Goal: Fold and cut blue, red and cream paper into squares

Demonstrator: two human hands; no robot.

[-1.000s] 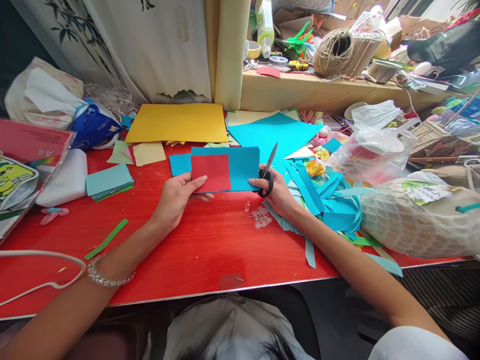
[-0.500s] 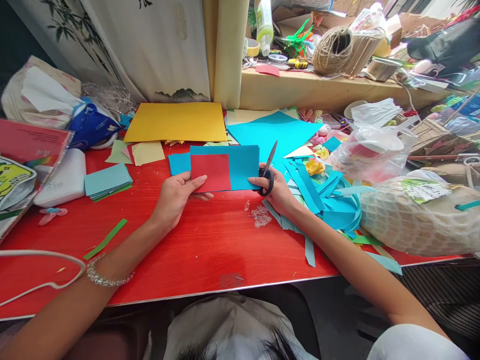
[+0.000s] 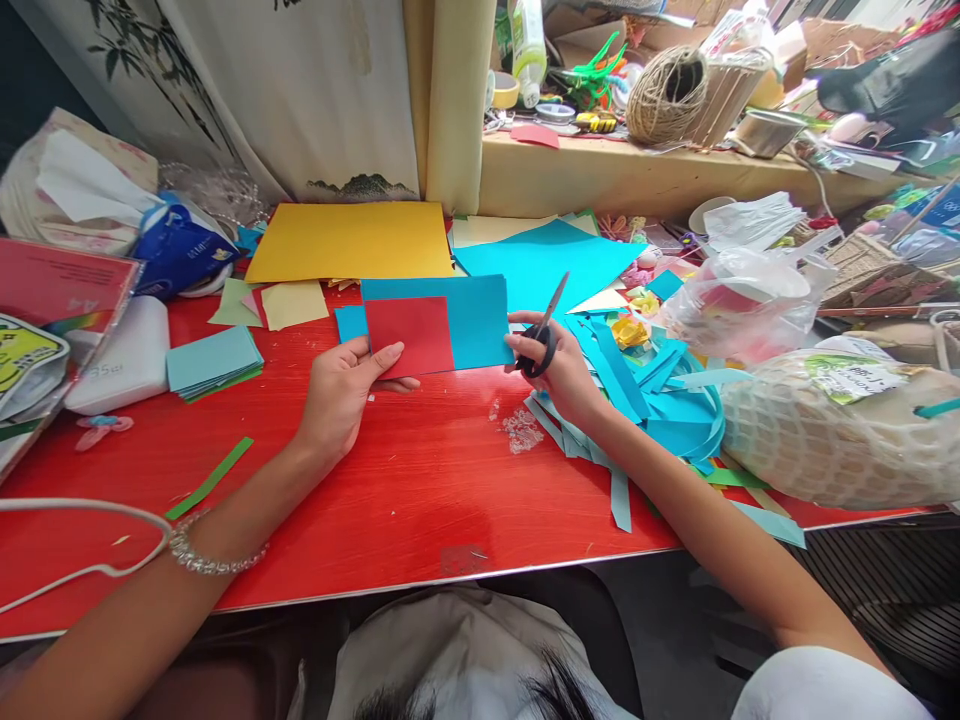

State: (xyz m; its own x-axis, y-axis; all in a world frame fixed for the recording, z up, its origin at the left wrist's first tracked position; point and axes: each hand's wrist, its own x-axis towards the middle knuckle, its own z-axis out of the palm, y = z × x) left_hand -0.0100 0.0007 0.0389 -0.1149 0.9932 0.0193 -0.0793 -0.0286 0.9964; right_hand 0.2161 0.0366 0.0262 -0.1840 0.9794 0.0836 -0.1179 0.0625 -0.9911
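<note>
My left hand (image 3: 351, 385) is closed on a red paper rectangle (image 3: 409, 335) laid over a wider strip of blue paper (image 3: 478, 320), thumb in front and fingers behind. Both sheets are held up above the red table. My right hand (image 3: 561, 368) grips dark-handled scissors (image 3: 541, 345), their blades pointing up and away from me. Its fingertips are beside the right edge of the blue paper; whether they touch it I cannot tell. Behind the held sheets, a large blue sheet (image 3: 551, 265) and a yellow sheet (image 3: 352, 240) lie at the back of the table.
Blue paper offcuts (image 3: 667, 390) are heaped right of my right hand, beside a net-wrapped bundle (image 3: 840, 425). A stack of pale blue cards (image 3: 215, 362) and a green strip (image 3: 210, 478) lie at left. A cluttered ledge (image 3: 585, 165) with twine (image 3: 664, 100) stands behind.
My left hand has moved slightly left and up with the red and blue paper. The paper's right edge has drawn away from the scissors, whose blades lean further right.
</note>
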